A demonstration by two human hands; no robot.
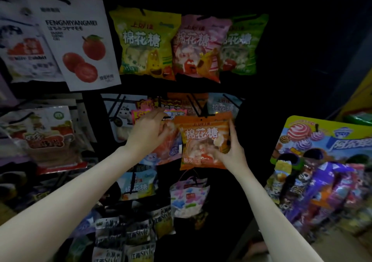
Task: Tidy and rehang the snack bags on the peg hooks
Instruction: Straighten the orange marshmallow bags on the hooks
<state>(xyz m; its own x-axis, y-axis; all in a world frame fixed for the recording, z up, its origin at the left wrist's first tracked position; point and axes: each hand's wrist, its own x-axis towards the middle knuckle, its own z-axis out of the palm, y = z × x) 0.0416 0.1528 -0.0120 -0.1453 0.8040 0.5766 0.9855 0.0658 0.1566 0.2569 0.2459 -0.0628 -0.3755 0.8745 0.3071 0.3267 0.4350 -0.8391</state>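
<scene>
The left hand (148, 129) was seen with fingers curled against the pink bag (167, 141) in the middle row, though a true pinch could not be confirmed. The right hand (231, 151) pinched the orange marshmallow bag (203, 135) at its lower right edge, just beside the pink one. This bag was judged light, soft and crinkly, best held near the punched header; its peg hook was lost in the dark.

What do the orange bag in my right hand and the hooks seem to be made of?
Orange bag: likely glossy printed plastic film; it shines, crinkles, and a clear window shows the sweets. Peg hooks: thin dark rods, probably coated metal wire; too dim to confirm.
</scene>
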